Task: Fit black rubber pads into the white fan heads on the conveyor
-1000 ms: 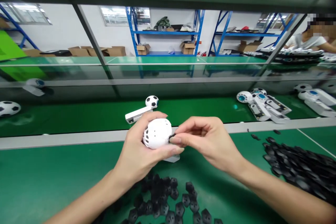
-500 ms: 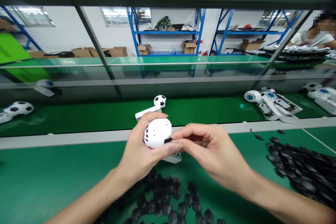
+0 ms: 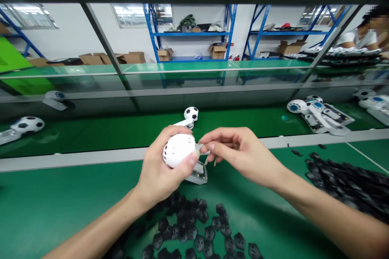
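Gone from the ball's right side is the black patch I could see a moment ago; no black shows there now, and my right fingers have eased back from that edge. Far left on the upper green tier (image 3: pixel 91 129) sits a football-patterned ball (image 3: pixel 27 124). My left grip (image 3: pixel 161 170) is closed firmly around the white perforated ball (image 3: pixel 178 150), fingers over the top and thumb across the front, and that ball is held in the air above the worktop (image 3: pixel 60 206). Just beneath it, a white-and-grey casing (image 3: pixel 197 174) rests on the worktop, touching the heel of my hand. Beyond, a small football on a white arm (image 3: pixel 191 113) stands on the upper tier. My right grip (image 3: pixel 240 156) is nearly closed in a pinch at the ball's right edge, with a pale sliver (image 3: pixel 202 148) near the fingertips; I cannot tell whether it is held. Black pentagonal pieces (image 3: pixel 194 230) lie scattered below, with a denser heap (image 3: pixel 343 182) to the right. As I judge it, this is close fitting at that edge, and the next move calls for a steady left hold and fine right fingertip work.
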Available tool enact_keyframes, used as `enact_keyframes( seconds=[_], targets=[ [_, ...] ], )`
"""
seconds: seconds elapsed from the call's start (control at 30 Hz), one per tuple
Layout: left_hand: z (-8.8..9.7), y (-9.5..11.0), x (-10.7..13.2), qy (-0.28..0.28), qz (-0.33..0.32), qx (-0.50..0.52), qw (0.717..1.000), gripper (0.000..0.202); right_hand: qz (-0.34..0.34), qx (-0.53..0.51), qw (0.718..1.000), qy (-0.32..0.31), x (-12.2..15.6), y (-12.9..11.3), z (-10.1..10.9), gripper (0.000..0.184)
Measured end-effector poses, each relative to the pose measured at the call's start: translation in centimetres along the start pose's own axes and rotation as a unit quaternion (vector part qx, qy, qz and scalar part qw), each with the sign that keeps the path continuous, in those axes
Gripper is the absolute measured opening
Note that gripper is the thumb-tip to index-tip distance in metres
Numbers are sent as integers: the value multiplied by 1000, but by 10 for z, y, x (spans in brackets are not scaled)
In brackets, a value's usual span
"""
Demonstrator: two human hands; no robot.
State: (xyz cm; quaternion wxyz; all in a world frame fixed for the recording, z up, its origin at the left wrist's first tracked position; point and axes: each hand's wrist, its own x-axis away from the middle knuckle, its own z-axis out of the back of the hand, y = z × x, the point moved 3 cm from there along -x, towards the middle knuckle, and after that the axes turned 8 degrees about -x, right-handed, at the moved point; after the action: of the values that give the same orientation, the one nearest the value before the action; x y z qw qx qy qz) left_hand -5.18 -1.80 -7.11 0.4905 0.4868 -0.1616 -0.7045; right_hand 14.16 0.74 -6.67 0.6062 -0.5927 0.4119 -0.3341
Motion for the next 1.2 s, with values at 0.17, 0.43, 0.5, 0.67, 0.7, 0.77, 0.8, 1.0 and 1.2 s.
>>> enact_keyframes(
  seconds=[0.17, 0.43, 0.5, 0.67, 0.7, 0.77, 0.8, 1.0, 1.2],
  targets=[
    [-2, -6, -4, 4, 76, 4, 997, 35, -118, 148, 981, -44, 0, 10, 8, 18],
    [11, -58, -41, 127, 266, 206, 933, 49, -67, 438, 864, -238, 21, 29, -19, 1],
    [20, -87, -64, 159, 343, 271, 885, 44, -45, 454, 856, -244, 23, 32, -24, 8],
    [29, -133, -108, 113, 439, 287, 844, 38, -68, 448, 856, -248, 22, 37, -28, 4],
    [27, -134, -111, 104, 444, 303, 837, 37, -77, 435, 863, -247, 21, 38, -27, 3],
    [19, -130, -113, 78, 436, 346, 827, 40, -90, 410, 874, -244, 21, 43, -27, 4],
    [15, -126, -112, 53, 427, 361, 828, 41, -94, 403, 878, -243, 21, 45, -26, 4],
    [8, -137, -103, -12, 416, 193, 889, 18, -117, 389, 883, -236, 19, 52, -31, 9],
    [62, -199, -117, 93, 384, 18, 919, 12, -124, 369, 873, -293, 15, 60, -38, 18]
  ],
)
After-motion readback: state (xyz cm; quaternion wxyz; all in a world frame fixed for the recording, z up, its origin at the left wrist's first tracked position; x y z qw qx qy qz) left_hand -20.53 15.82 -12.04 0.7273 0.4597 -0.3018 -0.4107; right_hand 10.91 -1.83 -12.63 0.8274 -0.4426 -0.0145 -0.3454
